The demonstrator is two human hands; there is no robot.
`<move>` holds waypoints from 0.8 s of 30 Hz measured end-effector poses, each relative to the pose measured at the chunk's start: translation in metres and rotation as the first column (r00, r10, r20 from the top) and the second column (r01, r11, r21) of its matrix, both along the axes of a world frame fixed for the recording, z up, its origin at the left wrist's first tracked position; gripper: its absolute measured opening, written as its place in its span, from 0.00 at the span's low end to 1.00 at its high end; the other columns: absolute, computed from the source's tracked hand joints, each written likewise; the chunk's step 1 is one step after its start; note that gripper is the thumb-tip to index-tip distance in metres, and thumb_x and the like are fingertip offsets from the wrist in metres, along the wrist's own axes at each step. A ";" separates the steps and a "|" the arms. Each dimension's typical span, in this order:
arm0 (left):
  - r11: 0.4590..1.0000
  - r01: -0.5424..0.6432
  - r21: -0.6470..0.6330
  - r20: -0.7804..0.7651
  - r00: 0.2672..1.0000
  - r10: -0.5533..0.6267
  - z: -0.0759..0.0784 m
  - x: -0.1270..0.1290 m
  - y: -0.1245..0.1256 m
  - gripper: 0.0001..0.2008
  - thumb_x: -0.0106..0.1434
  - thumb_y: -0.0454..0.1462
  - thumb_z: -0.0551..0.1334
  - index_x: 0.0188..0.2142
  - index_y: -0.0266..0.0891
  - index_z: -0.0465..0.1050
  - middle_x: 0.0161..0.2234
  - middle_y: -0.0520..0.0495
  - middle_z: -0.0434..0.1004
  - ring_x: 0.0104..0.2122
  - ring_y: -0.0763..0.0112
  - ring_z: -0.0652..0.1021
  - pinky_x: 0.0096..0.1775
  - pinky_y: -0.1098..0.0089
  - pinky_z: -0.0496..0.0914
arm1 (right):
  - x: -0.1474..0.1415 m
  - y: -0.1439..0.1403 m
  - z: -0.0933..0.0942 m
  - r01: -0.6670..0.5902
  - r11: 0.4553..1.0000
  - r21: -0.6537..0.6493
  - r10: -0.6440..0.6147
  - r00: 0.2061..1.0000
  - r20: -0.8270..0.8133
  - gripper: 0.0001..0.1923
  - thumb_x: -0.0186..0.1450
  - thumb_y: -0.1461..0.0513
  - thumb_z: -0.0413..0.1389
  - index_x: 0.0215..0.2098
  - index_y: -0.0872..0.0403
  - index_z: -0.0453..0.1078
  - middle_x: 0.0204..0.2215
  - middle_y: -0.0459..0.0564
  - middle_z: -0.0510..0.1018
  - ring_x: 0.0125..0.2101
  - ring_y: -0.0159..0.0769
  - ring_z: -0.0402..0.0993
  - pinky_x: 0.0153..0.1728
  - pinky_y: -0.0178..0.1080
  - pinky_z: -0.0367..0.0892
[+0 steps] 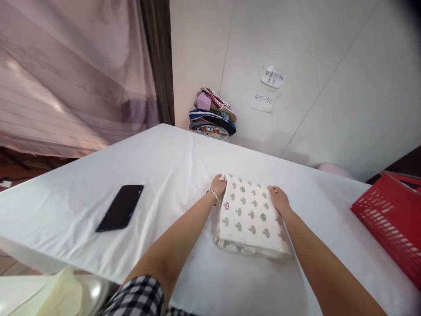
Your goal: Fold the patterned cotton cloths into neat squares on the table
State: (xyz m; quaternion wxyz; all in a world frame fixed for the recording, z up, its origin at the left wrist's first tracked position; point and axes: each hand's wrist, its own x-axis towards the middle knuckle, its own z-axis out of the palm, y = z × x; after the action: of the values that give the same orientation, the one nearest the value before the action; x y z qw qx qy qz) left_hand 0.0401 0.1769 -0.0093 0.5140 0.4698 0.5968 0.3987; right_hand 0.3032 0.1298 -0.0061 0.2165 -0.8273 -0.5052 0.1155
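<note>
My left hand (pixel 218 183) grips the far left corner of the folded mushroom-print cloth (pixel 250 215), fingers curled over its edge. My right hand (pixel 279 198) rests on the right edge, fingers closed. Cloth lies flat on the white table (pixel 171 166).

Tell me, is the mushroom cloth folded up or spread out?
Folded. The cloth lies as a neat rectangle with stacked layers at its near edge, left hand and right hand at its far corners.

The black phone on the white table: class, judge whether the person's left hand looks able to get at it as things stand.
Probably yes. The left hand rests on the folded cloth's far left corner, and only bare white table lies between it and the phone. Nothing blocks the way.
</note>
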 end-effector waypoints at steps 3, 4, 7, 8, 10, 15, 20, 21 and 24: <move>1.000 0.014 -0.010 -0.041 0.999 -0.015 -0.001 -0.005 -0.005 0.35 0.52 0.41 0.66 0.57 0.34 0.58 0.44 0.38 0.75 0.42 0.61 0.76 0.41 0.68 0.68 | -0.001 -0.017 0.003 -0.011 0.999 -0.041 0.011 1.000 0.003 0.27 0.63 0.49 0.43 0.54 0.54 0.63 0.46 0.55 0.74 0.45 0.43 0.69 0.44 0.40 0.62; 1.000 0.022 -0.011 -0.055 0.998 -0.022 -0.002 -0.006 -0.007 0.35 0.51 0.42 0.66 0.56 0.34 0.59 0.43 0.38 0.75 0.42 0.60 0.76 0.41 0.68 0.68 | -0.002 -0.024 0.003 -0.016 0.998 -0.065 0.016 1.000 0.009 0.29 0.63 0.48 0.43 0.56 0.54 0.61 0.46 0.56 0.74 0.46 0.44 0.69 0.45 0.40 0.62; 0.999 0.043 -0.007 -0.093 0.995 -0.043 -0.003 -0.007 -0.014 0.33 0.51 0.41 0.67 0.55 0.33 0.61 0.42 0.38 0.76 0.42 0.60 0.76 0.42 0.68 0.68 | -0.003 -0.046 0.004 -0.044 0.988 -0.151 0.048 0.998 0.028 0.32 0.63 0.47 0.42 0.59 0.55 0.57 0.48 0.57 0.72 0.47 0.45 0.69 0.45 0.42 0.62; 0.999 0.050 -0.003 -0.105 0.993 -0.051 -0.002 -0.007 -0.016 0.32 0.51 0.41 0.66 0.54 0.33 0.62 0.42 0.38 0.76 0.42 0.59 0.76 0.42 0.67 0.67 | -0.003 -0.053 0.004 -0.054 0.984 -0.172 0.061 0.998 0.035 0.32 0.63 0.46 0.42 0.60 0.55 0.56 0.48 0.57 0.72 0.47 0.46 0.69 0.45 0.42 0.62; 0.998 0.069 0.011 -0.127 0.990 -0.067 0.000 -0.007 -0.020 0.30 0.52 0.39 0.65 0.53 0.34 0.62 0.42 0.39 0.76 0.42 0.60 0.75 0.42 0.67 0.67 | -0.005 -0.066 0.002 -0.067 0.979 -0.193 0.078 0.996 0.051 0.33 0.63 0.46 0.43 0.60 0.55 0.54 0.48 0.58 0.72 0.47 0.46 0.69 0.45 0.43 0.62; 0.996 0.069 0.062 -0.180 0.982 -0.057 0.005 -0.005 -0.027 0.28 0.57 0.37 0.61 0.57 0.38 0.58 0.42 0.41 0.76 0.42 0.63 0.75 0.44 0.68 0.65 | -0.010 -0.084 -0.002 -0.102 0.980 -0.172 0.117 0.990 0.076 0.27 0.65 0.52 0.43 0.60 0.53 0.55 0.49 0.54 0.72 0.48 0.43 0.69 0.45 0.40 0.62; 1.000 0.022 -0.006 -0.214 0.977 -0.022 0.006 -0.008 -0.030 0.32 0.57 0.39 0.61 0.59 0.30 0.54 0.48 0.33 0.71 0.48 0.59 0.73 0.47 0.67 0.64 | -0.014 -0.086 -0.001 -0.111 0.978 -0.175 0.129 0.987 0.096 0.24 0.67 0.54 0.40 0.58 0.53 0.58 0.49 0.53 0.72 0.49 0.41 0.68 0.46 0.38 0.61; 0.999 0.026 -0.021 -0.206 0.978 -0.030 0.006 -0.009 -0.032 0.34 0.57 0.40 0.61 0.59 0.30 0.53 0.48 0.33 0.71 0.46 0.59 0.74 0.45 0.67 0.66 | -0.014 -0.086 0.000 -0.111 0.977 -0.182 0.130 0.987 0.098 0.24 0.67 0.55 0.40 0.58 0.53 0.58 0.49 0.54 0.72 0.49 0.41 0.68 0.46 0.38 0.61; 0.995 0.069 -0.068 -0.177 0.981 -0.080 0.006 -0.014 -0.042 0.38 0.55 0.43 0.62 0.60 0.30 0.51 0.45 0.34 0.74 0.36 0.59 0.78 0.35 0.68 0.69 | -0.016 -0.085 0.005 -0.111 0.973 -0.201 0.134 0.985 0.105 0.24 0.67 0.54 0.39 0.58 0.53 0.58 0.48 0.55 0.73 0.49 0.43 0.68 0.46 0.40 0.61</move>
State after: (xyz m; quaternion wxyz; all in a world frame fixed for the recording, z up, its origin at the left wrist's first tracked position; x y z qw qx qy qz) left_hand 0.0261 0.1350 -0.0035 0.4867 0.5100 0.6346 0.3166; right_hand 0.2875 0.0443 -0.0011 0.0968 -0.8171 -0.5535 0.1287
